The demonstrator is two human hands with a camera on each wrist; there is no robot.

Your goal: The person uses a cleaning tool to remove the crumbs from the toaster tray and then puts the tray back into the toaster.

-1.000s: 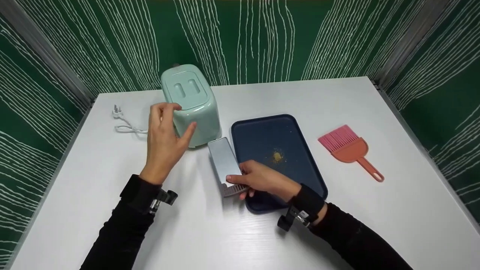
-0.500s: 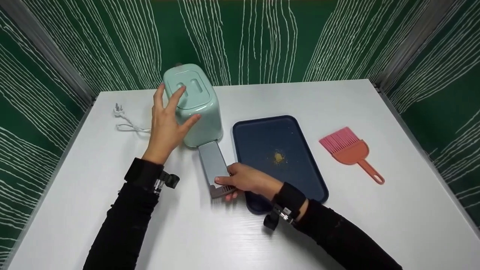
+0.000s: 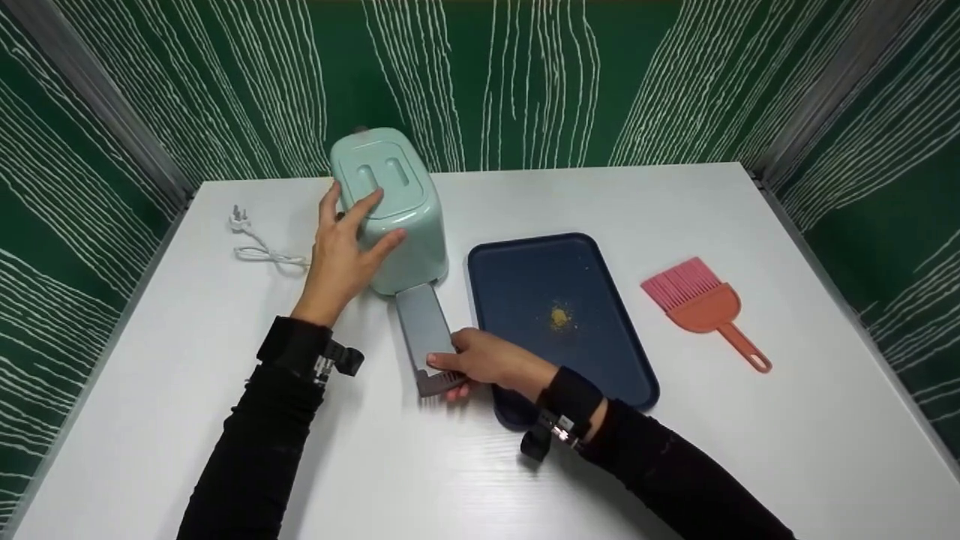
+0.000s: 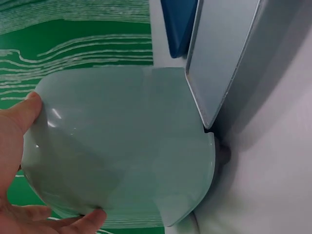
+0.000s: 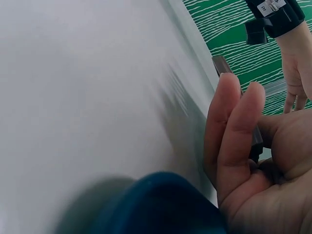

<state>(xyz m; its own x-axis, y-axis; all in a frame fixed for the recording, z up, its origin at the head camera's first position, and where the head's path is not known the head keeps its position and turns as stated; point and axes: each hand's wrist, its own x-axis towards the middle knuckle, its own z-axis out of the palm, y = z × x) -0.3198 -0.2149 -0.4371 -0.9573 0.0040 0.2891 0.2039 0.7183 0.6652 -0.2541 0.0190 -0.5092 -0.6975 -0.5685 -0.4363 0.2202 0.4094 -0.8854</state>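
A mint-green toaster point(image 3: 409, 247) stands at the back left. My left hand point(image 3: 341, 259) holds its near end, thumb on one side and fingers on the other; in the left wrist view the fingertips point(image 4: 95, 217) touch the shell. My right hand point(image 3: 491, 360) pinches the slotted dark end of a flat grey crumb tray point(image 3: 425, 322), thumb on top and fingers beneath. The crumb tray's far end meets the toaster's base; how far it reaches inside is hidden. In the right wrist view, my curled fingers point(image 5: 234, 126) cover most of the crumb tray.
A dark blue serving tray point(image 3: 517, 262) with a small heap of yellowish crumbs point(image 3: 559, 316) lies just right of the crumb tray. Farther right is a pink-bristled brush point(image 3: 705, 307) with an orange handle. The toaster's white cord and plug point(image 3: 251, 240) lie at the left.
My right hand has brought the crumb tray leftward, from beside the toaster to against its base. My left hand has shifted farther onto the toaster's near end.
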